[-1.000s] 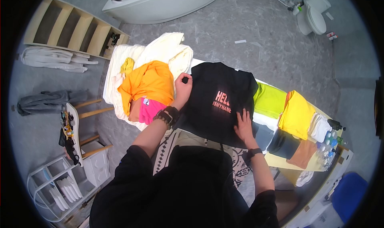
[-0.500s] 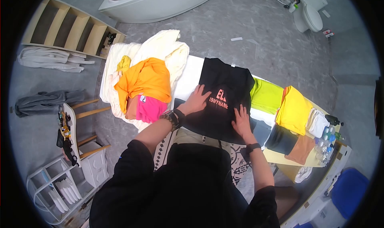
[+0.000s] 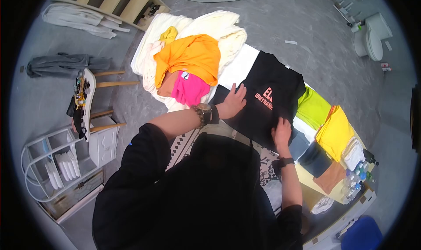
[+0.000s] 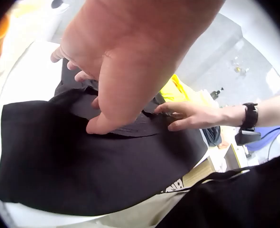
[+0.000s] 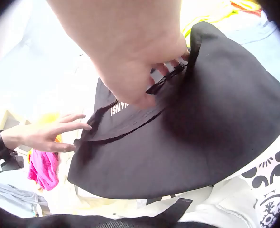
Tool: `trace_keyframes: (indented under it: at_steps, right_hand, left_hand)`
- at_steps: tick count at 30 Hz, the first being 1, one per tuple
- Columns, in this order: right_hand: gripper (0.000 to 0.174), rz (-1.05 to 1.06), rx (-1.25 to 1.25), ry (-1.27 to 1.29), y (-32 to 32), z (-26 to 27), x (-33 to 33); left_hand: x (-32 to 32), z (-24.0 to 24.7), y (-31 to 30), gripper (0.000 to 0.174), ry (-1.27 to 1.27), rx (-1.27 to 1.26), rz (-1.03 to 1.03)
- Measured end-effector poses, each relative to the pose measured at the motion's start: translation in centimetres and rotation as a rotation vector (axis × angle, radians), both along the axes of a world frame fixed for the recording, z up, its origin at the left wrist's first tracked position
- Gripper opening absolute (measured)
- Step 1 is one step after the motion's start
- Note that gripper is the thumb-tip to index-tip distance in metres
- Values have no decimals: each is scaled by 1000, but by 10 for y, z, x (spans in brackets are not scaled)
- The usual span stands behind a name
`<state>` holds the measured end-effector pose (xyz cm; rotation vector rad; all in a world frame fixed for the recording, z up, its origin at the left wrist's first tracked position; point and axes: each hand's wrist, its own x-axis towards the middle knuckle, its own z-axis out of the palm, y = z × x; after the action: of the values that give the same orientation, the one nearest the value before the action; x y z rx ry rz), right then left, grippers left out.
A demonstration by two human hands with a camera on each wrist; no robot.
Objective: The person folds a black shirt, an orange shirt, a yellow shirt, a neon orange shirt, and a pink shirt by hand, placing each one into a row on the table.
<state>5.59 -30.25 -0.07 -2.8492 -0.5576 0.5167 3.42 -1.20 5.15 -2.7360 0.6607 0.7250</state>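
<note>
A black T-shirt (image 3: pixel 274 81) with pinkish lettering lies spread on the white table in front of me. My left hand (image 3: pixel 232 103) rests on its left part, fingers spread. On the lower right part lies my right hand (image 3: pixel 281 131), its fingers touching the cloth. Both wrist views show a loose, raised edge of black fabric (image 5: pixel 130 133) running between the hands. In the left wrist view the right hand (image 4: pixel 192 115) has its thumb apart from its fingers.
An orange garment (image 3: pixel 188 53) and a pink one (image 3: pixel 190 90) lie heaped on cream cloth (image 3: pixel 147 59) at left. To the right are lime green (image 3: pixel 312 107) and yellow (image 3: pixel 335 131) folded clothes, dark and brown pieces, and several bottles (image 3: pixel 351 184).
The left hand has come from beside the orange garment onto the shirt. The shirt's upper left edge has shifted right, showing white table. The head view has turned; the right hand stays on the shirt.
</note>
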Motion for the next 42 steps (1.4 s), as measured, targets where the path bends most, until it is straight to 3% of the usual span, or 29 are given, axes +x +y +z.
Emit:
trace_keyframes:
  at_steps: [3, 8, 12, 14, 15, 17, 18, 21, 22, 23, 25, 26, 27, 29, 30, 31, 37, 39, 42]
  right_hand:
    - [51, 7, -226, 46, -7, 3, 0]
    - [59, 54, -282, 16, -16, 7, 1]
    - [52, -7, -336, 147, -30, -8, 3]
    - [35, 47, -261, 138, -36, -11, 2]
    - [35, 46, -267, 132, -33, -1, 2]
    - [28, 191, -24, 39, -21, 40, -1]
    - [28, 241, 23, 110, -18, 52, 2]
    - [31, 219, 280, 160, -24, 72, -7]
    - [32, 210, 291, 211, -21, 89, -11]
    - [32, 202, 306, 262, -17, 107, -14]
    - [30, 239, 361, 259, -14, 131, -23]
    - [29, 249, 392, 245, -15, 138, -28]
    - [28, 258, 423, 233, -16, 145, -33]
    - [22, 214, 496, 233, -13, 165, -42]
    - [21, 195, 490, 239, -17, 172, -45]
    - [20, 177, 487, 244, -21, 176, -47]
    - [11, -60, 473, 197, -58, 170, -64]
    - [12, -59, 500, 177, -64, 169, -68]
    - [13, -186, 471, 314, -70, 173, -74]
  left_hand:
    - [-3, 37, -5, 54, 91, 182, -44]
    - [-6, 69, -2, 59, 91, 301, -98]
    - [-6, 78, -7, 60, 57, 344, -93]
    - [-7, 86, -6, 57, 8, 330, -103]
    - [-8, 80, -6, 57, 2, 324, -102]
    - [-9, 53, -10, 53, -58, 283, 15]
    - [-7, 43, -9, 49, -49, 184, 84]
    - [-15, 32, 5, 70, -26, -325, 92]
    - [-11, 36, 8, 93, 76, -443, 67]
    - [-10, 29, 7, 107, 119, -539, 52]
    - [-9, 25, -2, 112, 144, -535, -26]
    - [-11, 23, -6, 97, 189, -584, -9]
    - [-12, 16, -9, 97, 188, -594, -19]
    - [-14, -6, -12, 70, 262, -544, -116]
    - [-17, -19, -11, 46, 228, -588, -119]
    - [-14, -22, -7, 37, 289, -569, -132]
    - [-19, 9, 52, 21, 354, -627, 0]
    - [-28, 21, 67, 21, 482, -629, 89]
    - [-35, 78, 73, 20, 778, -720, 259]
